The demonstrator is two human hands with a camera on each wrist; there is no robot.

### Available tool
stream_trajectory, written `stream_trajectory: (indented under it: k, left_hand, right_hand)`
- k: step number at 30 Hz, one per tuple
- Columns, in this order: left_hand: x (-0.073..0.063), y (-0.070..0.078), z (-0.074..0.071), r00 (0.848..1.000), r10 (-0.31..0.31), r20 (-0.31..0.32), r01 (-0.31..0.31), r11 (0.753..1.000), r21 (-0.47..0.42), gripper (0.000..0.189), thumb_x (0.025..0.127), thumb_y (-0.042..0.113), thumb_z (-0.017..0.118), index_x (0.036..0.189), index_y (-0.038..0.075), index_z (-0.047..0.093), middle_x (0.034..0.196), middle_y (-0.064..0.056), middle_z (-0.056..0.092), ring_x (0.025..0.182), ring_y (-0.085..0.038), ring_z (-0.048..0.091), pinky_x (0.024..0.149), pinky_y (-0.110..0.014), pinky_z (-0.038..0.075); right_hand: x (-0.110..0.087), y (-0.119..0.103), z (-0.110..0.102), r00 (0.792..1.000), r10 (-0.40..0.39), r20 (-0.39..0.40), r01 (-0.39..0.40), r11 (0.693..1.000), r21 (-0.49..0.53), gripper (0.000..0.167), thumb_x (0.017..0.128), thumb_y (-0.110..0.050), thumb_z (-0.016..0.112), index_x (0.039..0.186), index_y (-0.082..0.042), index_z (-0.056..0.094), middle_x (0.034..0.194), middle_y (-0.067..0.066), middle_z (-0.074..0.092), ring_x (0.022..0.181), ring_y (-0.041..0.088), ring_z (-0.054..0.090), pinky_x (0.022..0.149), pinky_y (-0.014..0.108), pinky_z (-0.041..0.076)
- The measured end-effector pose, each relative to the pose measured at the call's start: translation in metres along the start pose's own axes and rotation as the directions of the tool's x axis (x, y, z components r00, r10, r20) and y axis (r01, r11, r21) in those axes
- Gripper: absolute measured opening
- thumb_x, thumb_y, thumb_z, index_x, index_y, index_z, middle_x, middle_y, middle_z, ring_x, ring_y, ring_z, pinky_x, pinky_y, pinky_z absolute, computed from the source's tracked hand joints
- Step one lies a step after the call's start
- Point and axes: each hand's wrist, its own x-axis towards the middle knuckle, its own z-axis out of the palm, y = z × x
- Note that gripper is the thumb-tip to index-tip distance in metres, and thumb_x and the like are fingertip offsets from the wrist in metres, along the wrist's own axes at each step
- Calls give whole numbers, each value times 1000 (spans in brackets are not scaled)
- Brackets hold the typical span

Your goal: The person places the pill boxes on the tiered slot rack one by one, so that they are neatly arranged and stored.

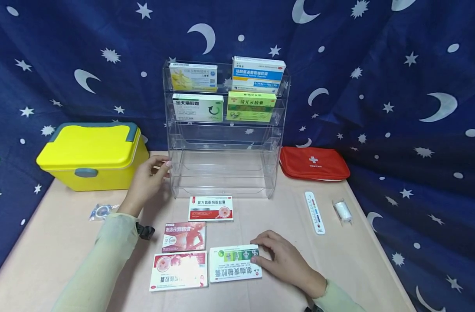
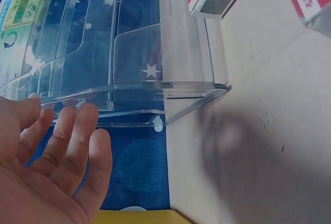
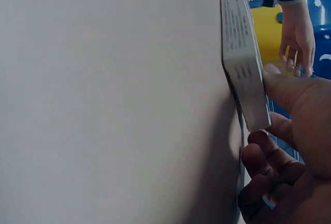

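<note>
My left hand is beside the left wall of a clear acrylic display rack, fingers loosely bent. In the left wrist view its thumb and fingertips are at the rack's edge; firm contact is unclear. My right hand holds the right end of a white-and-green medicine box on the table, thumb on top and fingers at the far corner. To its left lie a red-and-white medicine box and a pink medicine box. Another red-and-white box lies before the rack.
Several medicine boxes, including a lime-green one, fill the rack's two upper tiers. A yellow case stands left. A red first-aid pouch, a thermometer card and a bandage roll lie right; a small clear packet lies left.
</note>
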Motion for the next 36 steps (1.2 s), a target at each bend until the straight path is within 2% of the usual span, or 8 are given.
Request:
stream_trajectory:
  k: [6, 14, 20, 24, 29, 32, 36]
  left_hand:
    - [0, 0, -1, 1000, 1, 6, -1, 1000, 4, 39, 106, 32, 56, 127, 0, 62, 109, -17, 65, 88, -31, 69, 68, -20, 52]
    - [0, 0, -1, 1000, -3, 8, 3, 1000, -4, 38, 106, 32, 56, 127, 0, 62, 109, -16, 65, 88, -31, 68, 70, -22, 52]
    - [0, 0, -1, 1000, 7, 8, -7, 1000, -11, 38, 106, 31, 56, 127, -1, 61, 109, -19, 65, 89, -34, 69, 68, -20, 51]
    - [0, -1, -2, 1000, 7, 9, -7, 1000, -6, 38, 106, 30, 56, 127, -1, 62, 109, -19, 66, 88, -34, 69, 68, -21, 51]
    - [0, -3, -3, 1000, 8, 10, -8, 1000, -5, 38, 106, 30, 56, 127, -1, 62, 109, -19, 66, 88, -33, 69, 68, -21, 52]
    - [0, -4, -3, 1000, 8, 13, -7, 1000, -6, 37, 106, 30, 57, 127, -1, 62, 109, -19, 66, 88, -33, 69, 68, -21, 52]
    - [2, -3, -3, 1000, 3, 26, -2, 1000, -9, 38, 106, 30, 57, 128, 0, 61, 110, -18, 66, 90, -37, 69, 70, -23, 52]
  right_hand:
    - [12, 2, -3, 997, -8, -75, 10, 999, 35, 34, 88, -37, 82, 118, -26, 70, 111, -19, 58, 87, 10, 57, 72, 25, 48]
    - [2, -5, -6, 996, -51, -76, 60, 990, 131, 35, 88, -28, 83, 115, -29, 61, 102, -16, 58, 71, 14, 57, 56, 23, 48]
    - [-7, -10, -7, 991, -101, -83, 114, 978, 172, 35, 89, -25, 81, 116, -28, 59, 95, -15, 58, 67, 14, 57, 53, 23, 49]
    - [-3, -9, -9, 987, -126, -95, 144, 965, 221, 35, 88, -22, 82, 116, -25, 61, 94, -13, 60, 66, 11, 56, 53, 23, 49]
    - [24, -8, -25, 980, -158, -121, 182, 957, 225, 36, 87, -16, 83, 116, -24, 64, 102, -11, 62, 74, 12, 60, 57, 24, 53]
    - [51, -11, -41, 959, -219, -182, 255, 945, 203, 37, 85, -10, 84, 116, -20, 66, 112, -6, 64, 82, 15, 63, 61, 26, 55]
    - [92, -26, -63, 911, -260, -321, 329, 926, 183, 37, 82, -1, 85, 114, -11, 70, 117, 3, 66, 87, 20, 64, 62, 30, 56]
